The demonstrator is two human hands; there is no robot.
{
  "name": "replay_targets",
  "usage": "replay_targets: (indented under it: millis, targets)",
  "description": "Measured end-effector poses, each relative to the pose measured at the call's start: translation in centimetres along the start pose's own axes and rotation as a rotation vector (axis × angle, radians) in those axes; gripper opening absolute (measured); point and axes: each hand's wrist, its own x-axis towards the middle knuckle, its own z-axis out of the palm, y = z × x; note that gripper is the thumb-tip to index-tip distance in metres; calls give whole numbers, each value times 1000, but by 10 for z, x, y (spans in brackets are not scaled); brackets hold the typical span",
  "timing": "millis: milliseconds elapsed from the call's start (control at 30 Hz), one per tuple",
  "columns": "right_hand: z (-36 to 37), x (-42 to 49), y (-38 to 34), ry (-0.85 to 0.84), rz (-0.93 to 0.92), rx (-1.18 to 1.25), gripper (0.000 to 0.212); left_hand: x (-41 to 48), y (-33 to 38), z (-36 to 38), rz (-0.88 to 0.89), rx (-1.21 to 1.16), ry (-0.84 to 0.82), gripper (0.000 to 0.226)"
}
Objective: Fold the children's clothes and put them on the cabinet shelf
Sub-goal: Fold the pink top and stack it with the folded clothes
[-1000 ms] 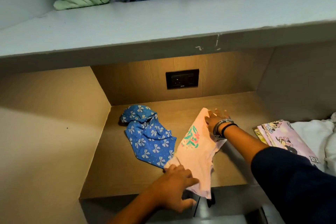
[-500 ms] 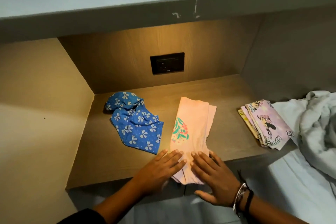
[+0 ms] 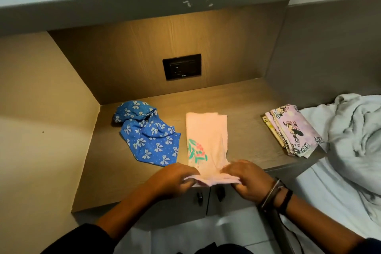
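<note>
On wooden counter (image 3: 243, 109): pink garment (image 3: 206, 136).

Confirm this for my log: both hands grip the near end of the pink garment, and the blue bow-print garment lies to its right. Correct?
Not quite. In the head view the blue bow-print garment lies to the left of the pink garment. The left hand and right hand do both grip its near end.

Matt wood-grain counter (image 3: 237, 99); soft pink cloth garment (image 3: 206, 136); blue bow-print fabric (image 3: 148, 136) at nine o'clock; chipped matt grey shelf edge (image 3: 198, 0); glossy black plastic socket (image 3: 182, 66).
</note>
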Motion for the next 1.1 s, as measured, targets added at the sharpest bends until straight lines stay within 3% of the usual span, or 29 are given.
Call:
replay_targets:
  millis: [67,200,333,433,533,667,733,833,900,933,1000,1100]
  targets:
    - [-25,5,0,-6,90,181,13,5,7,-13,-84,-216,-14,17]
    - [-63,33,4,-47,216,417,24,25,5,-37,-245,-526,10,24]
    - [-75,87,20,-135,293,407,12,50,-15,-57,-433,-822,83,16]
    - [-71,130,32,-189,357,341,16,69,-33,-62,-572,-952,187,11]
    - [-62,161,44,-142,416,309,12,91,-49,-60,-654,-843,303,20]
    - [-45,180,57,16,544,363,17,113,-63,-54,-675,-733,440,7]
    - [-39,179,55,69,559,291,8,119,-65,-49,-678,-620,495,27]
    - [-27,166,47,252,450,-151,35,114,-58,-37,-606,-285,567,52]
    - [-20,152,34,370,207,-304,39,100,-53,-30,-381,-2,598,55]
    - [-15,144,30,347,50,-329,43,92,-52,-25,-232,78,554,57]
    - [-4,125,27,109,-162,-362,58,70,-54,-14,-9,152,317,67]
    - [2,100,36,-244,-161,-421,85,47,-63,2,41,299,-69,94]
